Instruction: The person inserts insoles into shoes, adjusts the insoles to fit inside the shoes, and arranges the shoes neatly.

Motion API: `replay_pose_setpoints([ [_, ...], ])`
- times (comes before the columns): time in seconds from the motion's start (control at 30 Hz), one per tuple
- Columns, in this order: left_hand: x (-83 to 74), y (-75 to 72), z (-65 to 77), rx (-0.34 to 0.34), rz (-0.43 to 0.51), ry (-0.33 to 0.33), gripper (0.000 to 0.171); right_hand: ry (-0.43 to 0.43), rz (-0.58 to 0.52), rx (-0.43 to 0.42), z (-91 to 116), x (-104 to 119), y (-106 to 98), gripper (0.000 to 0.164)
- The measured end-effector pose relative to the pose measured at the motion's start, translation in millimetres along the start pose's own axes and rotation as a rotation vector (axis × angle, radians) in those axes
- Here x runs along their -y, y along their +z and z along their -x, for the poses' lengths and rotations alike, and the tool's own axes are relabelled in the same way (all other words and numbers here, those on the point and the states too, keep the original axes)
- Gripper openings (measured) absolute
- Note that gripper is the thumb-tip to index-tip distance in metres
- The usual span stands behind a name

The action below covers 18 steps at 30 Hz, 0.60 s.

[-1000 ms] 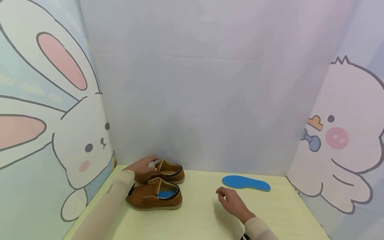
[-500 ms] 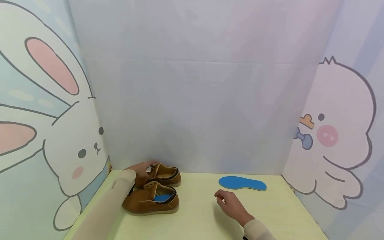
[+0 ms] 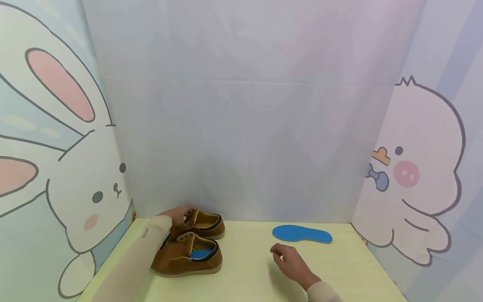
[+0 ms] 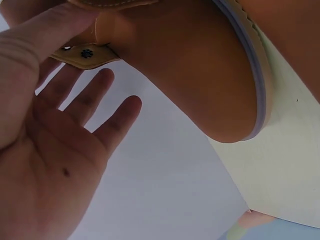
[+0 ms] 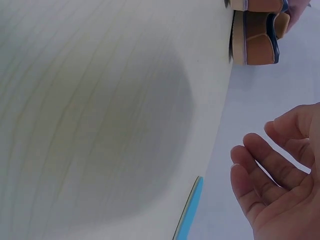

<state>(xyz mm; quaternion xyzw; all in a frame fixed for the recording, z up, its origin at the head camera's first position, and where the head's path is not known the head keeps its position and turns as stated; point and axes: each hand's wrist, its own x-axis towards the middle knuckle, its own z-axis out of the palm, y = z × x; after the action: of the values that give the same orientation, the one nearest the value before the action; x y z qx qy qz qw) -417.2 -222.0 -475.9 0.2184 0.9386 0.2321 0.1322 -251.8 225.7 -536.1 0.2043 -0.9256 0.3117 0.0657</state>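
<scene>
Two brown shoes lie at the left with heels facing right. My left hand (image 3: pixel 178 215) reaches over to the far shoe (image 3: pixel 213 230) and pinches it at the lace flaps; the left wrist view shows the thumb on one flap and fingers (image 4: pixel 120 122) behind the other, the last ones extended. In the near shoe (image 3: pixel 186 262) a blue insole (image 3: pixel 201 253) shows through the opening. A second blue insole (image 3: pixel 302 233) lies flat at the back right. Close in front of it my right hand (image 3: pixel 292 262) hovers, fingers loosely curled, holding nothing.
The pale yellow tabletop (image 3: pixel 245 277) ends at a grey back wall (image 3: pixel 241 147). Side walls carry a cartoon rabbit (image 3: pixel 86 176) on the left and a cartoon chick (image 3: pixel 426 167) on the right.
My left hand has settled from just above the far shoe's front onto its lace flaps. The right hand has hardly moved. The whole head view has shifted slightly.
</scene>
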Motion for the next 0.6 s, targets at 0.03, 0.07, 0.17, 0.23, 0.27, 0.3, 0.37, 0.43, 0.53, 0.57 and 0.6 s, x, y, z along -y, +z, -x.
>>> replay_pose_setpoints([
  [0.03, 0.2, 0.4, 0.2, 0.003, -0.001, -0.007, 0.076, 0.001, -0.002, 0.001, 0.2, 0.2, 0.2, 0.013],
  [0.07, 0.1, 0.6, 0.3, 0.005, -0.002, -0.014, 0.076, 0.003, -0.002, 0.002, 0.2, 0.3, 0.5, 0.013],
  [0.17, 0.4, 0.2, 0.2, 0.012, -0.013, -0.024, 0.076, 0.007, 0.005, 0.002, -0.2, 0.8, 1.4, 0.013],
  [0.23, 1.2, -0.2, -1.5, 0.015, -0.016, -0.022, 0.075, 0.009, 0.010, -0.001, 0.0, 1.1, 2.0, 0.013],
  [0.27, 1.6, -0.5, -2.4, 0.016, -0.019, -0.016, 0.074, 0.008, 0.011, -0.003, 0.1, 1.1, 2.5, 0.013],
  [0.3, 2.2, -0.5, -3.6, 0.021, -0.014, -0.017, 0.074, 0.008, 0.012, -0.005, 0.6, 1.1, 2.8, 0.013],
  [0.37, 4.5, 0.4, -5.0, 0.029, 0.000, -0.026, 0.074, 0.009, 0.014, -0.001, 1.0, 0.7, 3.7, 0.013],
  [0.43, 6.8, 1.3, -6.8, 0.039, 0.010, -0.038, 0.075, 0.009, 0.009, 0.003, 1.4, 0.3, 3.7, 0.013],
  [0.53, 9.7, 0.7, -9.8, 0.049, 0.022, -0.044, 0.078, 0.017, 0.010, 0.011, 0.8, -1.2, 3.5, 0.012],
  [0.57, 10.5, -0.1, -11.1, 0.053, 0.022, -0.044, 0.079, 0.017, 0.007, 0.013, 0.2, -1.8, 3.4, 0.012],
  [0.6, 11.0, -1.0, -12.0, 0.060, 0.024, -0.043, 0.079, 0.016, 0.003, 0.016, -0.5, -2.3, 3.5, 0.012],
])
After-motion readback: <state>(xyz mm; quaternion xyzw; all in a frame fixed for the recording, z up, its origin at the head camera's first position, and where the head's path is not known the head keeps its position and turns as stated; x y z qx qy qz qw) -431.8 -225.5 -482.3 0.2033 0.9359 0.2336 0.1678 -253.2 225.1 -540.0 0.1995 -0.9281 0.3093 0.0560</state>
